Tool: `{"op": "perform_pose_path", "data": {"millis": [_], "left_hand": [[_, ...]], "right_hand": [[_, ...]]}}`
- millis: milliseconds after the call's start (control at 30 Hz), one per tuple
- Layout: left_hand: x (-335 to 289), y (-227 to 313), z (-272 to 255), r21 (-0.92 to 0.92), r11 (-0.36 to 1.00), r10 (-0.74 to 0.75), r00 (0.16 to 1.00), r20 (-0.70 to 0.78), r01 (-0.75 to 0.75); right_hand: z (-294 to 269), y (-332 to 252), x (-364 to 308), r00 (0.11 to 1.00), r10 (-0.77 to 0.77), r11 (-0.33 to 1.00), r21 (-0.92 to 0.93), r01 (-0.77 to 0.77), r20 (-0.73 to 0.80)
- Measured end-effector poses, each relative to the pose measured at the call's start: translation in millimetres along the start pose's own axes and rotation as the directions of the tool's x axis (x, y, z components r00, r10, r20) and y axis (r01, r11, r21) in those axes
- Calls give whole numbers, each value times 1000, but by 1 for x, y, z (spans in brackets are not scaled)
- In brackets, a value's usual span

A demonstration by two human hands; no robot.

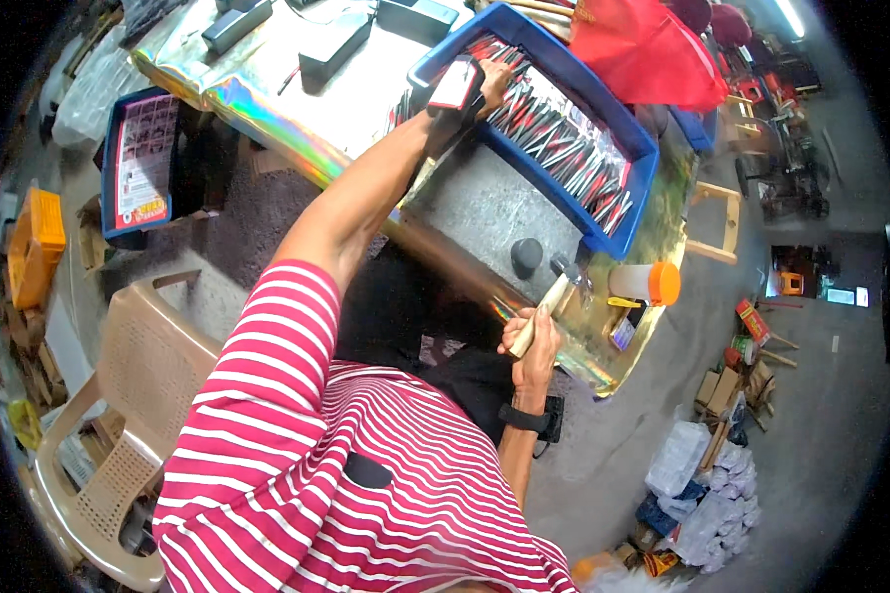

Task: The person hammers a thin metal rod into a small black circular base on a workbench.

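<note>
My left hand (495, 85) reaches over the near side of a blue tray (534, 158). Its fingers are bent together among slim red, black and silver rods (564, 143) heaped in the tray; what they pinch, if anything, is hidden. In my right hand (536, 358) is a hammer (544, 314), gripped by its pale wooden handle. The handle slants up toward a metal head over the table's near right part. Just left of that head, a short black cylinder (526, 255) stands on the grey metal tabletop (465, 208).
An orange-lidded jar (651, 284) lies at the table's right end. Black boxes (336, 49) sit on the shiny covering at the far left, and red cloth (643, 49) lies behind the tray. A beige plastic chair (153, 361) stands left; plastic bags (717, 504) lie on the floor right.
</note>
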State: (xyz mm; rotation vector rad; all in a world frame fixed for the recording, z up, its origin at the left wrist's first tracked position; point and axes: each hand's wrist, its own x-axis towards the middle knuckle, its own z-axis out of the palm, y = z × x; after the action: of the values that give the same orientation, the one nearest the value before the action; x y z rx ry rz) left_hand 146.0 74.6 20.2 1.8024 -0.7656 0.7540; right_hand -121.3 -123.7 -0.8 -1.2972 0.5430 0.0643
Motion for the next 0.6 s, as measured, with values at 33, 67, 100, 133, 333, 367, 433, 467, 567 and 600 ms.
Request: {"op": "perform_pose_path", "data": {"millis": [33,67,100,133,333,367,433,467,567,600], "left_hand": [[-4,-21,6,242,968,74,997,-22,-66],[-4,-16,7,133,987,92,995,-23,-88],[-5,-10,6,125,989,85,996,-16,-82],[-5,-5,5,271,960,-100,991,87,73],[-19,-5,-29,-25,890,-454,881,-135,455],[-23,6,-45,-104,829,-560,818,-135,550],[-63,-19,-67,136,893,-406,899,-165,429],[-74,-23,-74,182,874,-428,891,-154,451],[-97,3,-92,157,642,-751,657,-70,750],[-109,-4,-92,212,646,-741,669,-58,733]], "right_hand": [[4,0,0,1000,4,1000,5,-4,15],[2,0,-1,1000,12,1000,7,-12,4],[0,0,0,1000,-1,1000,4,1,2],[-1,0,0,1000,-15,1000,0,15,2],[-3,1,1,1000,-2,1000,-25,2,14],[-2,1,1,1000,-1,1000,-15,1,15],[-2,3,2,999,-4,999,-49,5,34],[-5,5,2,1000,-6,999,-40,7,25],[-13,10,6,998,7,999,-34,-4,63],[-15,11,6,997,26,999,44,-30,79]]}}
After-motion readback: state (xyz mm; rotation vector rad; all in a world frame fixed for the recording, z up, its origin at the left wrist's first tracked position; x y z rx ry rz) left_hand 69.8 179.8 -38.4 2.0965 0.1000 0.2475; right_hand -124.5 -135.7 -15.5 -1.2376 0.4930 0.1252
